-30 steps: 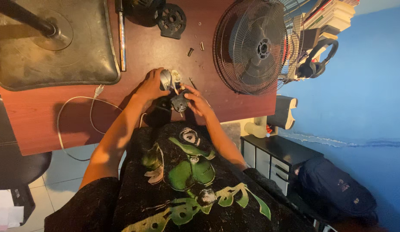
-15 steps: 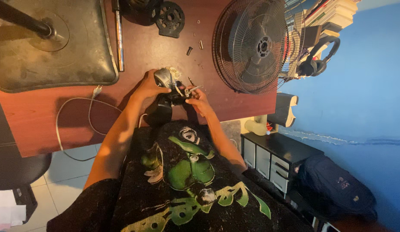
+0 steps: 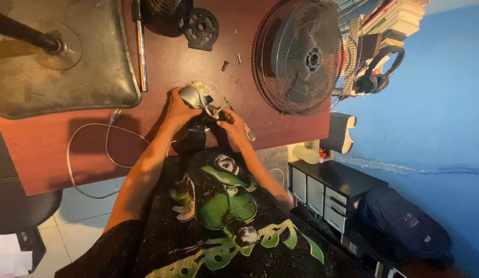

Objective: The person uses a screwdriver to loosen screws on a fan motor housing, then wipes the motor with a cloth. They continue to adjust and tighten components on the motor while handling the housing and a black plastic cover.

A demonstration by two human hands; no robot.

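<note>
My left hand (image 3: 173,109) grips a small silver-grey fan motor (image 3: 192,94) over the near edge of a reddish-brown desk (image 3: 54,149). My right hand (image 3: 233,127) holds a screwdriver (image 3: 238,121) with its tip against the motor's right side. A dark housing piece (image 3: 190,138) hangs just below the motor, between my two hands. My forearms reach up from a black shirt with a green print.
A round wire fan guard (image 3: 300,55) lies at the desk's right. The black fan base (image 3: 59,56) with its pole fills the left. A metal rod (image 3: 140,49), a black round part (image 3: 200,28), loose screws (image 3: 230,61) and a white cable (image 3: 90,149) lie on the desk. Black drawers (image 3: 327,185) stand lower right.
The motor has been turned and lifted a little in my left hand. My right hand has shifted right and brought the screwdriver to the motor's side.
</note>
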